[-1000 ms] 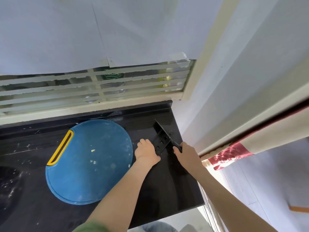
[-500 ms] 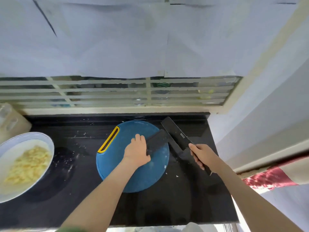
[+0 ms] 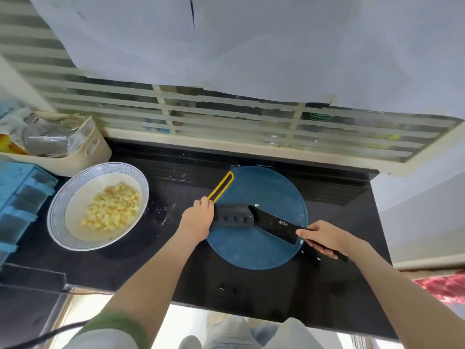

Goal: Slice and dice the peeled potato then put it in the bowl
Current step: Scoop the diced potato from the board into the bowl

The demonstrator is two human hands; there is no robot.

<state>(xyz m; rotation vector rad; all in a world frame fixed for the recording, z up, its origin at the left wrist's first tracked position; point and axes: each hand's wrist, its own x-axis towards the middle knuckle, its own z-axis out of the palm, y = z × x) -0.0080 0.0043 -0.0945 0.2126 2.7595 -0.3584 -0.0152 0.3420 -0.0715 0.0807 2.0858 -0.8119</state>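
A white bowl (image 3: 63, 233) at the left holds diced potato (image 3: 113, 207). The round blue cutting board (image 3: 254, 245) with a yellow handle lies on the black counter. My right hand (image 3: 324, 239) grips the handle of a black knife (image 3: 274, 222), whose blade lies across the board. My left hand (image 3: 198, 217) holds the end of a black knife sheath (image 3: 234, 217) with holes, lying on the board. The blade tip overlaps the sheath's open end. A small potato scrap (image 3: 256, 205) sits by the blade tip.
A blue plastic drawer unit (image 3: 17, 205) stands at the far left. Behind the bowl is a cream basket (image 3: 83, 154) with packets. A barred window runs along the back. The counter's front edge is near my body, its right edge by my right hand.
The view swung left, bringing the bowl fully into sight. Knife and sheath moved from the counter's right side onto the board, and the blade tip now meets the sheath's mouth.
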